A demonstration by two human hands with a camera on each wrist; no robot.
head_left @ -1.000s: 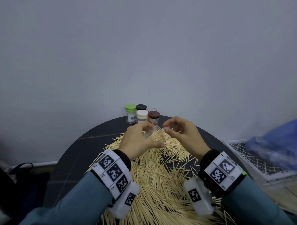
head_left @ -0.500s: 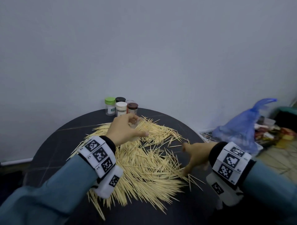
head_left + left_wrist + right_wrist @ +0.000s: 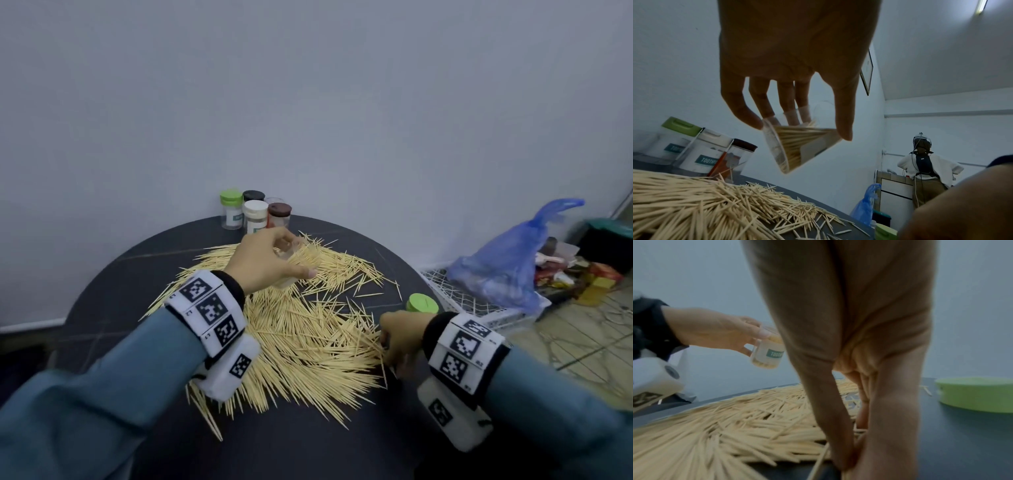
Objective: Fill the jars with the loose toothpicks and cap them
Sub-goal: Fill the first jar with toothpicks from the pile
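Observation:
My left hand (image 3: pixel 294 257) holds a clear uncapped jar (image 3: pixel 286 255) above the far side of the toothpick pile (image 3: pixel 301 335). In the left wrist view the jar (image 3: pixel 797 144) is tilted and partly filled with toothpicks, with the thumb and fingers of that hand (image 3: pixel 799 129) round its wall. My right hand (image 3: pixel 388 349) is down at the pile's right edge. In the right wrist view the thumb and fingers of my right hand (image 3: pixel 851 457) pinch together on a few toothpicks (image 3: pixel 819 462) at the table top. A loose green cap (image 3: pixel 422 303) lies just beyond that hand.
Several capped jars stand at the back of the round black table (image 3: pixel 113 308): green lid (image 3: pixel 231 209), black lid (image 3: pixel 253 196), white lid (image 3: pixel 255 216), brown lid (image 3: pixel 279 214). A blue plastic bag (image 3: pixel 496 267) and a white wire rack (image 3: pixel 442 291) lie off the right edge.
My right hand left the jar mouth and dropped to the pile's right edge. The left hand kept the jar. The view swung right, which brought the green cap and the bag into sight.

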